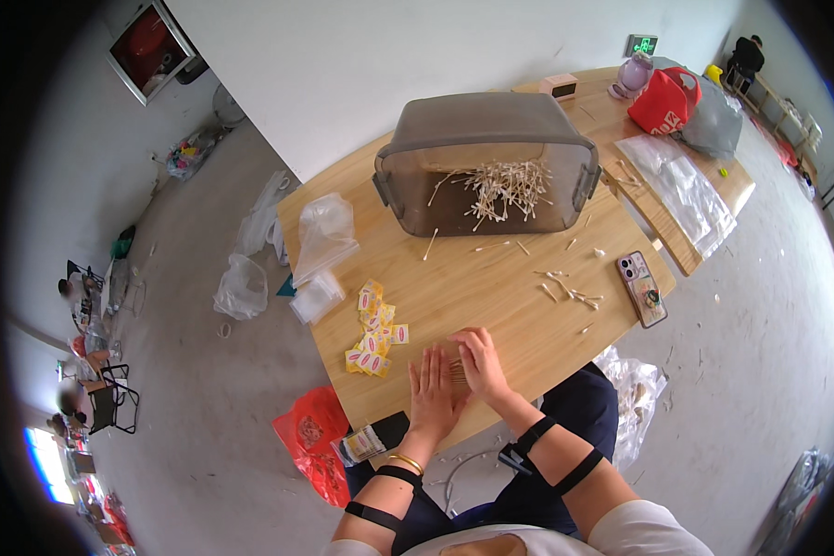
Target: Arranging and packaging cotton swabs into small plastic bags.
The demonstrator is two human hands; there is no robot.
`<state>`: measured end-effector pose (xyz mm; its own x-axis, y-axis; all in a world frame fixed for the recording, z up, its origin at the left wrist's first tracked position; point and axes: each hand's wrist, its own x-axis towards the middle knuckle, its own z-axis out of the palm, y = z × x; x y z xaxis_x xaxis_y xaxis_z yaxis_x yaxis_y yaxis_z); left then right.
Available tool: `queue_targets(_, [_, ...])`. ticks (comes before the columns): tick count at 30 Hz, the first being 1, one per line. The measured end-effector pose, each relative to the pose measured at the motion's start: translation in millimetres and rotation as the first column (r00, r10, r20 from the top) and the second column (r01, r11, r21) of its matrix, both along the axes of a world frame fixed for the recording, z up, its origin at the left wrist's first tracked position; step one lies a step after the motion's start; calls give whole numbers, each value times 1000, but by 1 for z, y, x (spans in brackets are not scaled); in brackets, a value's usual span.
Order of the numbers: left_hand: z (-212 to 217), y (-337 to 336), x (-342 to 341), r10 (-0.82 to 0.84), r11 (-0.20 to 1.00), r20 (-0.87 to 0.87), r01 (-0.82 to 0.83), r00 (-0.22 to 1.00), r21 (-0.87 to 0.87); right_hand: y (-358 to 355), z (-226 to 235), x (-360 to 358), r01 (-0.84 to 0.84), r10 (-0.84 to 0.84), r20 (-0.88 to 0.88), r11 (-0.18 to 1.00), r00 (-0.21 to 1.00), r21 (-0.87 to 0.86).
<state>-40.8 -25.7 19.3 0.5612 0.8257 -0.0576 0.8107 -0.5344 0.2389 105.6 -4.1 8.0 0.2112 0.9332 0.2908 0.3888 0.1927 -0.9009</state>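
Near the table's front edge, a small row of cotton swabs lies between my two hands, partly covered by them. My left hand rests along their left side, its fingers stretched out and flat. On their right side is my right hand, its fingers loosely bent and arching over the far end. Just left of my left hand lies a pile of small yellow and white paper cards. Farther back, a grey translucent plastic bin lies on its side, with a heap of loose cotton swabs inside.
Loose swabs and a phone lie to the right. Clear plastic bags sit at the left edge. A red bag and a dark pouch are at the front left. A red cap stands far right.
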Motion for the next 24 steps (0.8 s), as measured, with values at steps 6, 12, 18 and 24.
queue_targets(6, [-16,-2,-4,29,999,81,-32,996,37,-14,5,3,-10,13,-93,1000,996,29])
queue_targets(12, [-16,-6,1,37,998,43,-39,998,52,-25,11,43,180,-177,193,984,965,3])
queue_targets(18, [-15,7,10,64,992,-9,-62,998,108,-26,5,41,165,-150,282,986,948,-31])
queue_targets(24, [-17,0,9,52,996,-1,-52,999,70,-27,1,37,160,-147,287,987,947,-23])
